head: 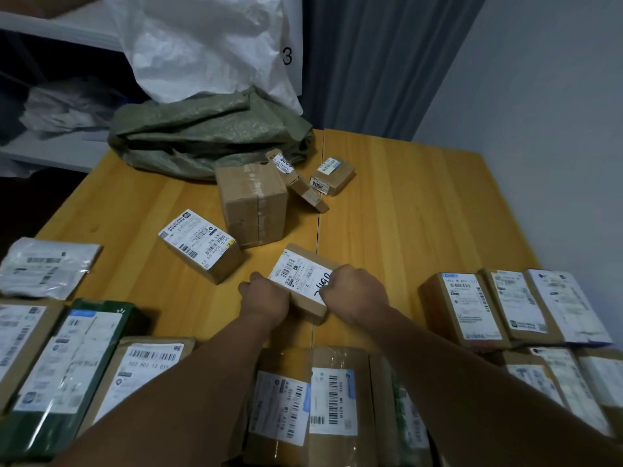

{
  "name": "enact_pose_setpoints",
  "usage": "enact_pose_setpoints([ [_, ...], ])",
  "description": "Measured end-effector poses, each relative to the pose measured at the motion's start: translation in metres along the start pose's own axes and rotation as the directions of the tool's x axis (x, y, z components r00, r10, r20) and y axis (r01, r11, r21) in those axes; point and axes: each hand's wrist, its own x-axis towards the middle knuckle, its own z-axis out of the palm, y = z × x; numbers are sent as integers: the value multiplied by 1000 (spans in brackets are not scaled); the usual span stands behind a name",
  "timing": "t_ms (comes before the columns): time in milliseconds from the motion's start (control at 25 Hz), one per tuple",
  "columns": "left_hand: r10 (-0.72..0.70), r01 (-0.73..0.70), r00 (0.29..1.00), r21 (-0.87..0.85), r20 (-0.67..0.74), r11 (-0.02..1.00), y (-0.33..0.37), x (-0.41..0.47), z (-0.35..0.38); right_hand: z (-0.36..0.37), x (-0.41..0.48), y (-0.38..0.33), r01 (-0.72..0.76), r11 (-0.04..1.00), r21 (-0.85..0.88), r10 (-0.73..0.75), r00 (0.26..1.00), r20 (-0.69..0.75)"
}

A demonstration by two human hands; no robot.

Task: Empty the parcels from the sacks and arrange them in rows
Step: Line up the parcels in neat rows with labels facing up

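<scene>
A small flat cardboard parcel with a white label lies on the wooden table near the middle. My left hand grips its near left edge and my right hand grips its right side, fingers curled over the label. Beyond it lie loose parcels: a labelled box, a taller taped box, a narrow box and a small box. A crumpled green sack lies at the table's far edge, with a white sack standing behind it.
Rows of labelled parcels line the near edge: a right group, a centre box and a left group with a green package. A grey poly mailer lies at the left. Shelving stands at the back left, a curtain behind.
</scene>
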Motion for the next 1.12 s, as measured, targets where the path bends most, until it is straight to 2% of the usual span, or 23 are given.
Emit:
enact_pose_setpoints([
  [80,-49,48,998,-36,-25,998,1,2,3,-2,7,2,63,998,-29,-64,998,-29],
  [200,-89,90,996,-145,15,985,-3,7,10,4,17,-1,94,996,2,-93,986,141],
  [320,-67,81,995,-201,77,976,-5,11,21,13,14,7,85,994,-69,-75,988,136],
  [440,17,-3,994,-134,105,991,11,-2,30,1,6,32,29,990,-141,-16,995,97],
  [680,98,-128,966,115,240,985,43,-33,74,-28,-9,97,-8,984,-180,55,964,259],
  [760,114,-163,962,187,248,969,53,-43,86,-39,-12,115,11,984,-177,33,970,242],
  [880,142,-196,962,225,232,954,62,-52,102,-47,-15,134,110,984,-141,-88,983,159],
  [1000,130,-197,957,252,260,948,64,-61,116,-40,-20,148,207,975,-85,-184,958,222],
  [1120,115,-170,961,210,252,963,74,-61,128,-39,-24,159,247,962,-117,-210,943,258],
])
